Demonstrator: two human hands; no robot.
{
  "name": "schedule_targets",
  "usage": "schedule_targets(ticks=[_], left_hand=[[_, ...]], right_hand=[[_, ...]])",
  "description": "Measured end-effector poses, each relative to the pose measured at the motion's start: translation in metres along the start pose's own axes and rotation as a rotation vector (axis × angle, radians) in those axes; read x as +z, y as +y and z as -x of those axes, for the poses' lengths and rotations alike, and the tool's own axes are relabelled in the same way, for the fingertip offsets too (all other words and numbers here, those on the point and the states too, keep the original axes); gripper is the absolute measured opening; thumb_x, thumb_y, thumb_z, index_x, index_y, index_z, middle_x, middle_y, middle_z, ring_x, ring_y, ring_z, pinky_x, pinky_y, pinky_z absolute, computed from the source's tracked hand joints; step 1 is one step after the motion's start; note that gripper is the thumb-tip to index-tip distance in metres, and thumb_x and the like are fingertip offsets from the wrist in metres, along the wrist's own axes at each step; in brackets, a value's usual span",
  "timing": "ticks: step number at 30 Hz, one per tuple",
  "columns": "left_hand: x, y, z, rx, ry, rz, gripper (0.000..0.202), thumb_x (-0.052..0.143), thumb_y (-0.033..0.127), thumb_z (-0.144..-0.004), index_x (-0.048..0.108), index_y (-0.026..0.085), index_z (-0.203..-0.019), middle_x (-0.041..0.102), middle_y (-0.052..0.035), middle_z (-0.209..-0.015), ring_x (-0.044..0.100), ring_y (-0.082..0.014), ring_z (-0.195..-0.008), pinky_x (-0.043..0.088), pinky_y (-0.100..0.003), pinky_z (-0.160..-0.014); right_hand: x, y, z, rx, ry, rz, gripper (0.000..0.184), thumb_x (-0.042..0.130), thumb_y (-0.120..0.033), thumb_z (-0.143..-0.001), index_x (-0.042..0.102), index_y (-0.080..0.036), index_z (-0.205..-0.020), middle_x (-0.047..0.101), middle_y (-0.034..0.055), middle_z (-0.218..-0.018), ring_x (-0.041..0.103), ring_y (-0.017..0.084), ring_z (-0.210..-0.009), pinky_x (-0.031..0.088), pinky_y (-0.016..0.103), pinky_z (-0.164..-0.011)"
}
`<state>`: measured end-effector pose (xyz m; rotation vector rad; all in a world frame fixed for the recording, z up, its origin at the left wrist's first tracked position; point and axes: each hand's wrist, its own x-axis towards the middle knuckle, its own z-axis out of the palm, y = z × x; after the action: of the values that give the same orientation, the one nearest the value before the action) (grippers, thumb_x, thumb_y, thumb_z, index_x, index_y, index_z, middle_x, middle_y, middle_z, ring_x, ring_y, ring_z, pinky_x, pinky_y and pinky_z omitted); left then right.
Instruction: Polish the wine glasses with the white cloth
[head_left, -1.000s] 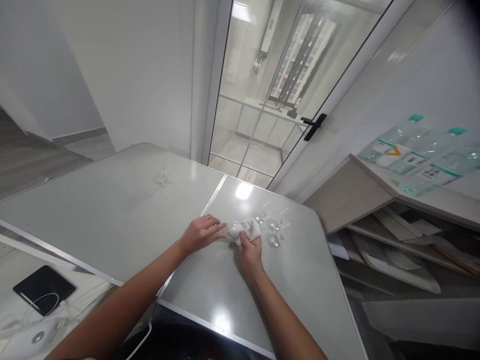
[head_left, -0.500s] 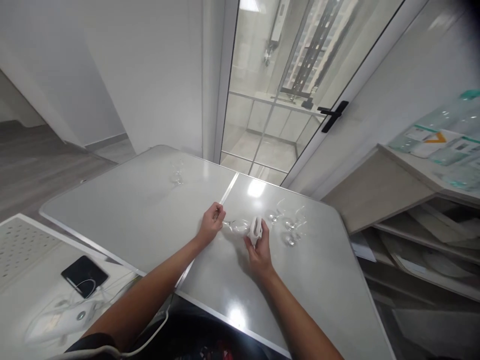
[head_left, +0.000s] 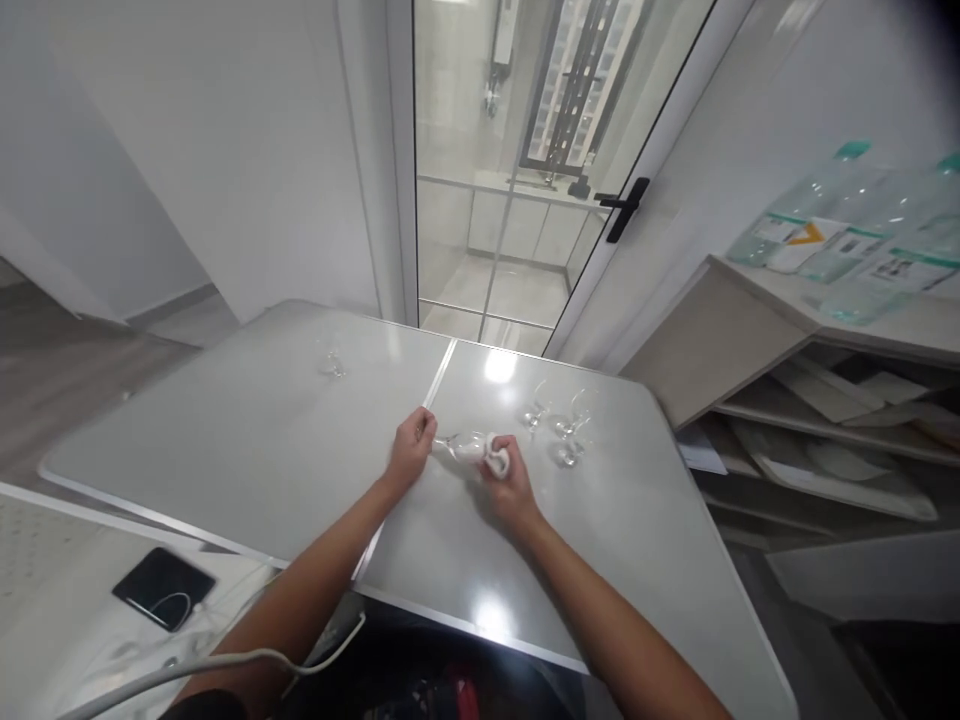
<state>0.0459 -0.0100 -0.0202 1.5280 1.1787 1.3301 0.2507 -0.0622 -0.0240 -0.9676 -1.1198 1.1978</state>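
Note:
A clear stemmed glass (head_left: pixel 466 447) lies sideways in the air between my hands, above the middle of the table. My left hand (head_left: pixel 412 440) is closed around its stem end. In my right hand (head_left: pixel 510 478) a folded white cloth (head_left: pixel 496 460) is gripped and pressed at the glass's rim end. To the right of that hand, several clear glasses (head_left: pixel 562 428) are grouped on the grey table (head_left: pixel 600 560). Another clear glass (head_left: pixel 332 365) stands by itself on the left half.
A black tablet-like device (head_left: pixel 163 588) with a cable lies on a lower white surface at left. A pale cable (head_left: pixel 255 655) crosses near my left forearm. On the right, plastic bottles (head_left: pixel 810 235) rest on a wooden shelf unit (head_left: pixel 757 350). Behind the table is a glass door (head_left: pixel 517 240).
The camera view has shifted to the right. My right hand has turned, and the white cloth now sits around the glass's rim end. My left hand keeps its hold on the stem end.

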Motion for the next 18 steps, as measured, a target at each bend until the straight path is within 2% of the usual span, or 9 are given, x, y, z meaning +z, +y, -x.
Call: schedule_targets(ticks=[2,3,5,7,10,12,16,18], left_hand=[[-0.003,0.003,0.004,0.129,-0.021,-0.089,0.032,0.050,0.047,-0.099,0.048,0.022,-0.081,0.044,0.0011,-0.074,0.043,-0.0135,-0.064,0.043,-0.025,-0.059],[-0.002,0.004,0.005,0.142,-0.021,-0.085,0.031,0.050,0.047,-0.100,0.047,0.022,-0.081,0.043,0.0012,-0.075,0.042,-0.0133,-0.064,0.043,-0.025,-0.060],[0.002,0.002,0.007,0.054,0.003,0.024,0.032,0.048,0.049,-0.101,0.045,0.023,-0.082,0.037,0.0033,-0.071,0.035,-0.0120,-0.058,0.038,-0.023,-0.053],[0.007,0.000,0.006,-0.093,0.025,0.195,0.034,0.050,0.052,-0.099,0.044,0.023,-0.083,0.033,0.0055,-0.069,0.028,-0.0100,-0.052,0.030,-0.021,-0.045],[0.010,-0.002,0.003,-0.214,0.004,0.380,0.039,0.057,0.056,-0.095,0.043,0.022,-0.081,0.030,0.0070,-0.068,0.022,-0.0071,-0.049,0.020,-0.019,-0.042],[0.008,-0.001,0.002,-0.189,-0.010,0.388,0.040,0.059,0.055,-0.094,0.043,0.022,-0.080,0.030,0.0070,-0.069,0.023,-0.0068,-0.049,0.020,-0.019,-0.043],[0.001,0.001,0.006,-0.001,-0.045,0.217,0.034,0.058,0.050,-0.097,0.048,0.020,-0.083,0.036,0.0040,-0.073,0.034,-0.0097,-0.059,0.031,-0.020,-0.051],[0.001,-0.001,0.007,0.006,-0.022,0.185,0.033,0.057,0.049,-0.098,0.048,0.020,-0.083,0.037,0.0036,-0.074,0.035,-0.0102,-0.060,0.032,-0.021,-0.052]], right_hand=[[0.006,0.002,-0.004,0.046,0.107,-0.152,0.035,0.081,-0.041,-0.077,0.054,-0.026,-0.095,0.057,-0.0048,-0.075,0.053,0.015,-0.066,0.047,0.028,-0.066],[0.007,0.003,-0.006,0.053,0.119,-0.181,0.037,0.080,-0.044,-0.078,0.053,-0.025,-0.095,0.056,-0.0047,-0.075,0.053,0.015,-0.065,0.047,0.028,-0.065],[0.006,0.001,-0.006,0.045,0.075,-0.154,0.039,0.079,-0.046,-0.080,0.051,-0.025,-0.096,0.054,-0.0049,-0.074,0.053,0.015,-0.065,0.047,0.028,-0.064],[0.000,0.000,-0.004,-0.011,-0.022,-0.014,0.036,0.080,-0.042,-0.080,0.051,-0.026,-0.096,0.052,-0.0057,-0.074,0.050,0.015,-0.065,0.047,0.028,-0.067],[-0.007,0.000,0.000,-0.143,-0.179,0.235,0.033,0.084,-0.033,-0.074,0.054,-0.026,-0.087,0.053,-0.0042,-0.075,0.052,0.017,-0.074,0.050,0.034,-0.080],[-0.007,0.002,0.000,-0.129,-0.164,0.217,0.032,0.085,-0.031,-0.073,0.055,-0.026,-0.083,0.053,-0.0037,-0.075,0.052,0.018,-0.074,0.050,0.035,-0.081],[0.002,0.005,-0.004,0.032,0.005,-0.034,0.032,0.077,-0.040,-0.083,0.051,-0.027,-0.094,0.052,-0.0047,-0.076,0.049,0.015,-0.064,0.048,0.029,-0.064],[0.002,0.003,-0.005,0.087,0.011,-0.132,0.035,0.078,-0.042,-0.081,0.050,-0.026,-0.096,0.054,-0.0040,-0.077,0.052,0.016,-0.065,0.048,0.029,-0.064]])
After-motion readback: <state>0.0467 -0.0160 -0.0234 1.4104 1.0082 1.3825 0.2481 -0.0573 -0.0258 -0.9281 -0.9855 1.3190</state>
